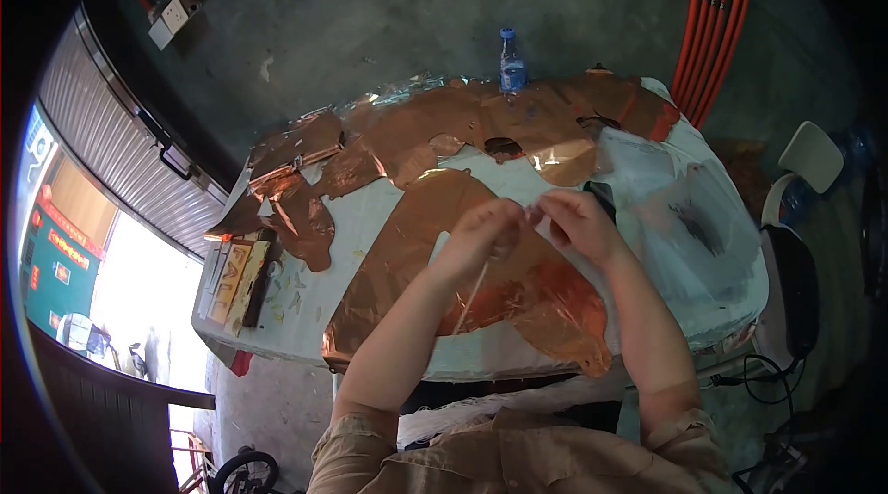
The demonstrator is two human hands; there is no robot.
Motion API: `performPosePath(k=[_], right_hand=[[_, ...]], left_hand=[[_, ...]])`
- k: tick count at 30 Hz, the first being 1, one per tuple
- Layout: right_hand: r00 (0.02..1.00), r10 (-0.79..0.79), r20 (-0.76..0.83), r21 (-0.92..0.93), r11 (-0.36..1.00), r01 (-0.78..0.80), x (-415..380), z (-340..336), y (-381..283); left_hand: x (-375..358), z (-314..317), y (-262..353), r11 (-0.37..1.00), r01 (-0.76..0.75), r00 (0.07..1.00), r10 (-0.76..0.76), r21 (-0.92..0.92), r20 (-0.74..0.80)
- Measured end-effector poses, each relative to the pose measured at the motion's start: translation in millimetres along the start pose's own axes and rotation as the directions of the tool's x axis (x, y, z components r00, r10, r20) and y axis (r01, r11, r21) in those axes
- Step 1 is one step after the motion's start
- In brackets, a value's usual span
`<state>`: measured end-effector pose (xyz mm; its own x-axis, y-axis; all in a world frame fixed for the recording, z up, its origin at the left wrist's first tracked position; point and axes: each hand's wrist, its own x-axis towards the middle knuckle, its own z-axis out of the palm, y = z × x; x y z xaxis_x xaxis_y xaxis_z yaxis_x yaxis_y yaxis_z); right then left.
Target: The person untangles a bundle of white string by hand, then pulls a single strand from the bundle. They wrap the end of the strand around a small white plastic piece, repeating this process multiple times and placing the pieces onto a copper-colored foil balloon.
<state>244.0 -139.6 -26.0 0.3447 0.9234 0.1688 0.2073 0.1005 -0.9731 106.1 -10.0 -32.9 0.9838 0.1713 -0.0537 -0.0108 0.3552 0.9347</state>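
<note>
My left hand (493, 230) is closed in a pinch above the table, and a thin pale strip (474, 298) hangs down from it. Close beside it, my right hand (578, 224) is also pinched, its fingertips almost meeting those of the left; I cannot tell what is between them. Beneath both hands lies a large copper-coloured foil balloon (393, 277), flat and shiny, with its crumpled part (560, 314) toward the table's front edge.
More flat copper foil (416, 138) covers the back of the white-covered table (356, 216). A blue-capped water bottle (512, 64) stands there. Clear plastic sheets (689, 198) lie at right, a long box (242, 281) at left. A chair (786, 286) is beside the right end.
</note>
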Motion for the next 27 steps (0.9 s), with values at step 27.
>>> performPosePath(k=[27], right_hand=[[0.994, 0.101, 0.042, 0.625, 0.773, -0.105, -2, 13, -4]], left_hand=[[0, -2, -11, 0.950, 0.047, 0.989, -0.001, 0.310, -0.147]])
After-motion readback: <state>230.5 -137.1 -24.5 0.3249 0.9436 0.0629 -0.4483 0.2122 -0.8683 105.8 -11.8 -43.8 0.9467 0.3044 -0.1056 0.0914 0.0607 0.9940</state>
